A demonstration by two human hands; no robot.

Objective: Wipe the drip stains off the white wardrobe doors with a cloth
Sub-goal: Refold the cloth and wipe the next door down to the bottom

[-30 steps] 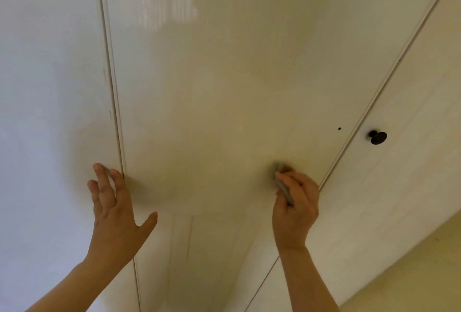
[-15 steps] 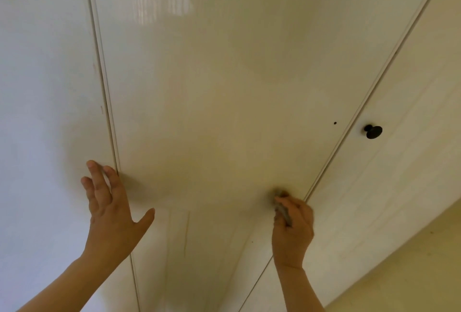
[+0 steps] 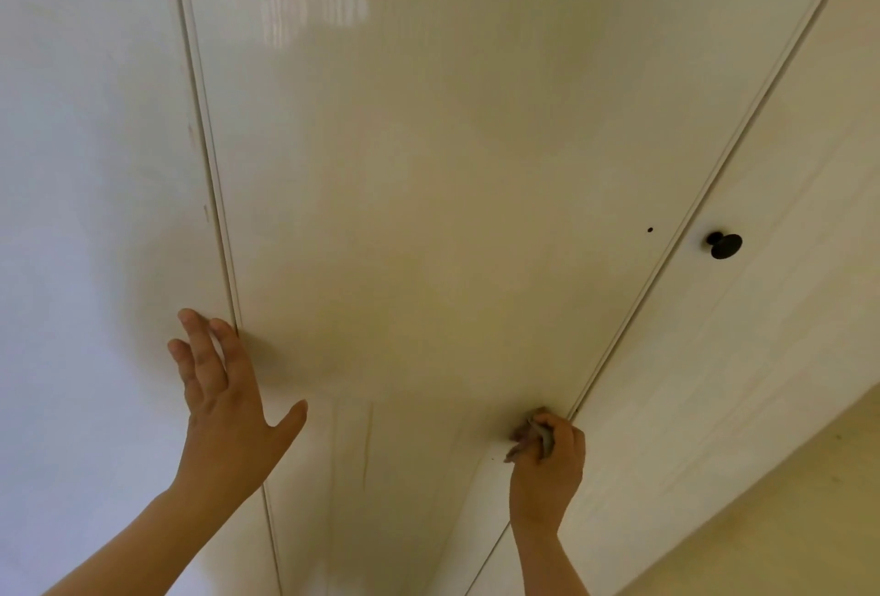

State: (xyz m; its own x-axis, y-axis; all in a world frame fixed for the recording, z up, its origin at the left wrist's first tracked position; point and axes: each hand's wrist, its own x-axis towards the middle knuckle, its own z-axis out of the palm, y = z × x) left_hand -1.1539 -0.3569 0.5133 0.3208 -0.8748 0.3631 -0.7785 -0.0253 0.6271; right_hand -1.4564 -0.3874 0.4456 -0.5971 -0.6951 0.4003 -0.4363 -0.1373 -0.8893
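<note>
Left hand [image 3: 224, 409]: fingers straight and spread, holding nothing, laid flat across the left seam of the glossy white middle door [image 3: 428, 166] of the wardrobe.
Right hand [image 3: 547, 476]: fingers curled tight round a crumpled grey cloth [image 3: 533, 436].
Cloth: pressed to the middle door, low down, just beside its right seam.
Drip stains [image 3: 367, 443]: thin brownish vertical streaks low on the middle door, between the two hands.
Small dark hole [image 3: 650, 229]: on the middle door, near its right seam, well above the cloth.
Round black knob [image 3: 725, 245]: on the white neighbouring door [image 3: 785, 333], just beyond the middle door's right seam.
Glare: pale patch high on the middle door.
</note>
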